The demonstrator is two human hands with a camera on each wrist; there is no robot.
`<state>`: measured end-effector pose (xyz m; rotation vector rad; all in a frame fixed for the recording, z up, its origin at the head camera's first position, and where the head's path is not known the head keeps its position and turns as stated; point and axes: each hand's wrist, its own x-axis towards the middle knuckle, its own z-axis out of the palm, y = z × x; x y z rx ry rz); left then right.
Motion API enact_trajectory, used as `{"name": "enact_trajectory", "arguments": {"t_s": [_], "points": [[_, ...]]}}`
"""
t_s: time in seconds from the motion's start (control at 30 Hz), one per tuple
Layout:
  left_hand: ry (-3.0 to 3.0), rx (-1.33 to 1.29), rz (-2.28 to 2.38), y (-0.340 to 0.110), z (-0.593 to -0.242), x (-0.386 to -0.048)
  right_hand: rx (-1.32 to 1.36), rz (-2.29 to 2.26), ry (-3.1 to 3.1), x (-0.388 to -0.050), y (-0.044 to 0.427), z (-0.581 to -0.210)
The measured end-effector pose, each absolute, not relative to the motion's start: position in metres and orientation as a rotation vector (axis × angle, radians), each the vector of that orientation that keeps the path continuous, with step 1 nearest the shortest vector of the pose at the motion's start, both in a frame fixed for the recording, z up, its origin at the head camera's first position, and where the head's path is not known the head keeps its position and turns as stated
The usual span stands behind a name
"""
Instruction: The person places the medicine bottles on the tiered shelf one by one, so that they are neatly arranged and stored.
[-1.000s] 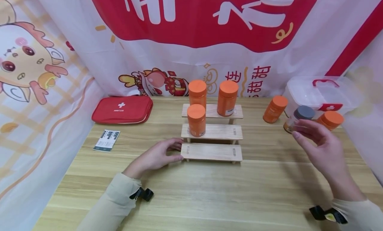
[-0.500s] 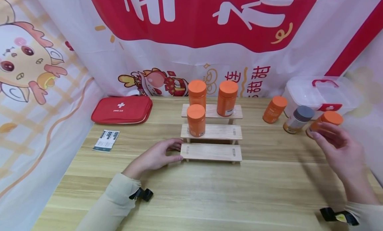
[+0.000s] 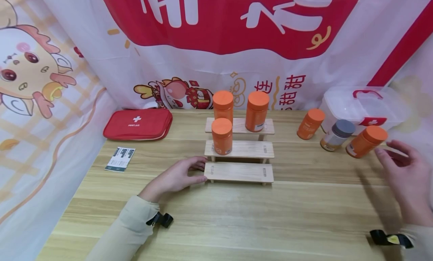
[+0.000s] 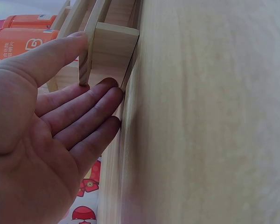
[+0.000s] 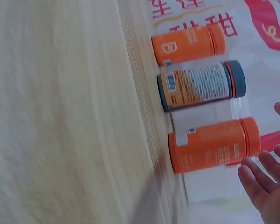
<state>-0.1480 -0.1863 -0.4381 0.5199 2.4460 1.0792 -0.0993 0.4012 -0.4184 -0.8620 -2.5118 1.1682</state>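
My left hand (image 3: 179, 174) rests at the left end of the lowest step of a three-tier wooden stand (image 3: 238, 171). In the left wrist view the thumb touches the step's edge, and the other fingers extend loosely beside its leg. On the middle step stands an orange bottle (image 3: 222, 139); two more orange bottles occupy the top step. My right hand (image 3: 407, 174) holds nothing and hovers just right of an orange-capped bottle (image 3: 364, 144) on the table. In the right wrist view its fingertips are near that cap. A grey-capped bottle (image 5: 196, 86) and another orange bottle (image 5: 184, 44) stand beside it.
Behind the right-hand bottles is a clear plastic box (image 3: 341, 99) with a red handle. A red first-aid pouch (image 3: 138, 127) lies at the back left, with a printed blister pack or card (image 3: 120, 159) before it. Printed cloth (image 3: 189, 58) hangs behind the table.
My right hand has moved rightward, from the grey-capped bottle past the orange one at the far right. The left hand and all bottles have stayed in place.
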Motion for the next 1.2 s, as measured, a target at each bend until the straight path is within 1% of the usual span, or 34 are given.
{"name": "enact_trajectory", "arguments": {"t_s": [0.27,0.53,0.8,1.2], "points": [[2.454,0.525,1.074,-0.186,-0.437,-0.147,-0.961,1.204,-2.519,-0.114,0.419,-0.42],[2.453,0.525,1.076,-0.187,-0.437,-0.146,-0.825,1.269,-2.608,-0.13,0.428,-0.426],[2.446,0.532,1.075,-0.187,-0.438,-0.148,-0.795,1.271,-2.595,-0.143,0.429,-0.432],[2.445,0.531,1.082,-0.186,-0.437,-0.147,-0.787,1.222,-2.641,-0.152,0.431,-0.437]]}}
